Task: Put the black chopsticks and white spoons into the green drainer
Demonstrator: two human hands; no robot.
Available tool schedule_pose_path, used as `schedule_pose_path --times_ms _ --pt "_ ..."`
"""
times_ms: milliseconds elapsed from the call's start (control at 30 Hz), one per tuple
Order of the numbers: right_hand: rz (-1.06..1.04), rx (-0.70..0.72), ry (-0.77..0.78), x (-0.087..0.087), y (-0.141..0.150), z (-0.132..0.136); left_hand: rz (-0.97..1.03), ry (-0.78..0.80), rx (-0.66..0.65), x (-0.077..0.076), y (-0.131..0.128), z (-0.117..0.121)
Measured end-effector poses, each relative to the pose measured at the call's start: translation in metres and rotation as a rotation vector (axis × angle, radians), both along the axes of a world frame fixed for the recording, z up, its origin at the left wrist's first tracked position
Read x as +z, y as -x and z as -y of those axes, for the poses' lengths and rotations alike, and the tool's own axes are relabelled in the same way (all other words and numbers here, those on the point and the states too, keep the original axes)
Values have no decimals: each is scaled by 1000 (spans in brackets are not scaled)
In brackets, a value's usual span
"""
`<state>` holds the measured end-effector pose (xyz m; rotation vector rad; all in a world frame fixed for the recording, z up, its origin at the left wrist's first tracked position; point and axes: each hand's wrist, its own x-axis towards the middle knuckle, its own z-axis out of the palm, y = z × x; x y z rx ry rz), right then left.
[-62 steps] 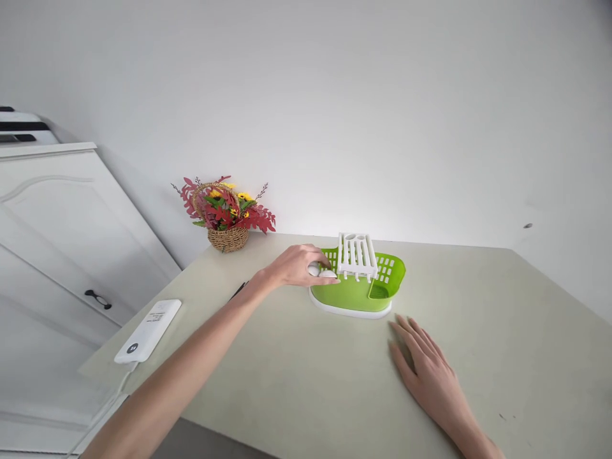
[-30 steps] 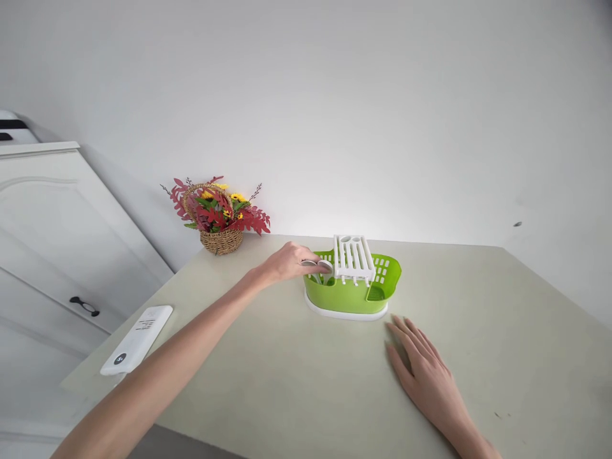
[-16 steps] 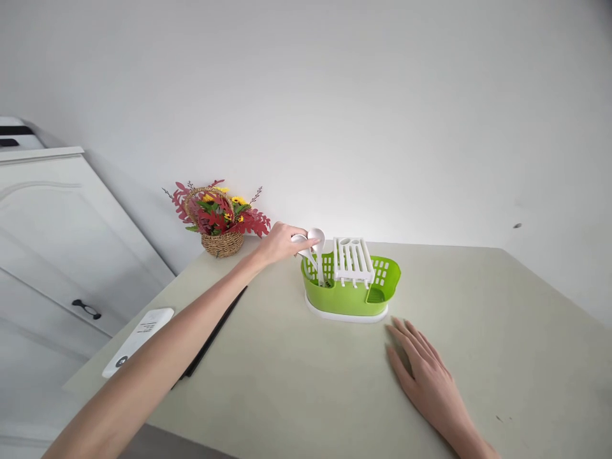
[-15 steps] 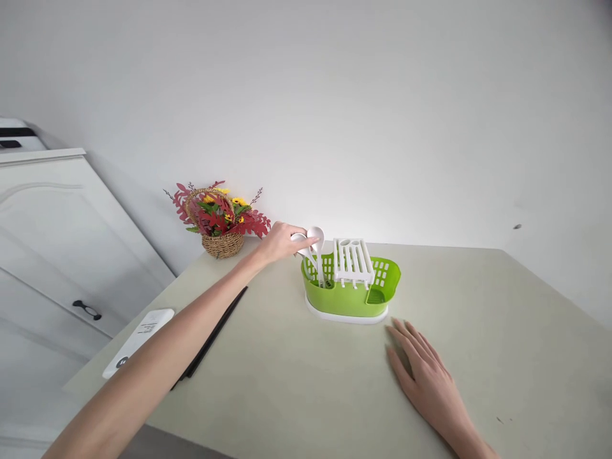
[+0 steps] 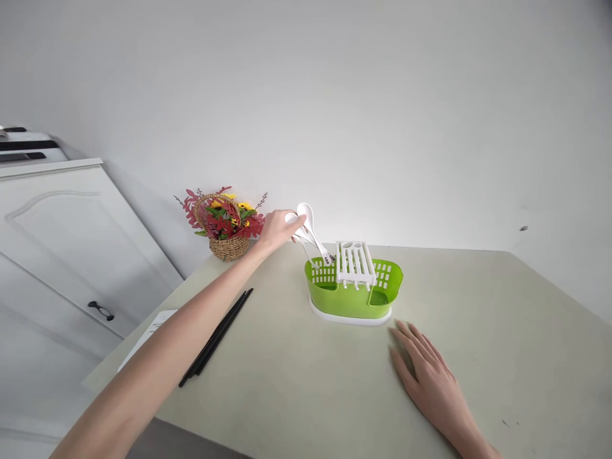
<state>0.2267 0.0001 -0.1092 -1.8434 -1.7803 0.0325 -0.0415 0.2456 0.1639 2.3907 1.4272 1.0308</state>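
Several white spoons [image 5: 308, 220] are pinched near their bowls by my left hand [image 5: 278, 229]. Their patterned handles slant down to the right, above the left part of a green basket [image 5: 342, 301] with a white base. A white slotted rack [image 5: 356, 262] with small hooks sits across the basket's middle. My right hand [image 5: 430, 376] lies flat on the table, fingers spread, just in front of the basket's right end and holding nothing.
Black chopsticks [image 5: 217, 338] lie on the table [image 5: 306, 382] beside my left forearm. Behind that arm is a partly hidden white flat object [image 5: 143, 341]. A wicker basket of flowers [image 5: 229, 247] stands near the wall, and a white cabinet [image 5: 62, 255] is at the left.
My left hand has lifted the spoons up and slightly left, so their handles have risen from inside the green basket. My right hand stays on the table. The view has shifted slightly.
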Motion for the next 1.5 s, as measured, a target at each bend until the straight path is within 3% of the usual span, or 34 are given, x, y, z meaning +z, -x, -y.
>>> schedule_pose_path --times_ms 167,500,733,933,1133,1500 --pt "-6 3 9 1 1 1 195 137 155 0 18 -15" --pt "-16 6 1 -4 0 0 502 422 206 -13 92 -30" --pt "-15 8 9 -5 -1 2 286 649 227 -50 137 -6" --pt "-14 11 3 -3 -2 5 -52 880 51 -75 149 10" --pt "-14 16 5 -2 -3 6 -175 965 -2 -94 151 13" --pt "-9 9 10 -2 -3 5 -355 963 -102 -119 148 12"
